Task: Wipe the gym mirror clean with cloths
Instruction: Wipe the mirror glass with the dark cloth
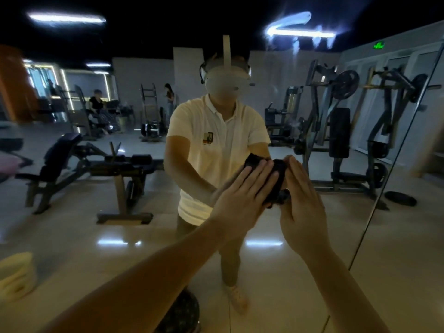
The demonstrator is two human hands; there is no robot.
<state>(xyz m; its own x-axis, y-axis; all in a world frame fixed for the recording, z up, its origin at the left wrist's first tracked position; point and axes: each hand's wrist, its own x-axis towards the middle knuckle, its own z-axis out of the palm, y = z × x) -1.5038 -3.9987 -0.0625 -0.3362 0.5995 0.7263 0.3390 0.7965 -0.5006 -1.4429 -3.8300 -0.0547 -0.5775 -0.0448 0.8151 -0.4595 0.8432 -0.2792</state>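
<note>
In the head view, a dark cloth [278, 176] is seen pressed against the gym mirror [72, 224], straight ahead of the person and at about chest height in the reflection. It is bunched, and its long axis runs roughly up and down the glass. The left hand [242, 191] is laid flat over the cloth's left part with its fingers straight and together, nothing being gripped. The right hand [302, 207] is held edge-on just beside the cloth's right side, fingers straight. Its thumb is hidden, so a pinch cannot be ruled out. The left hand is judged the nearer to the cloth's middle, so the next stroke would probably be driven by it.

Smeared streaks [298, 30] are seen high on the glass, up and to the right of the hands, and that area is judged not yet wiped. A panel seam [396, 164] runs down the mirror on the right. A pale yellow cloth [16, 272] lies low on the left. Benches and weight machines are reflected in a dim room.
</note>
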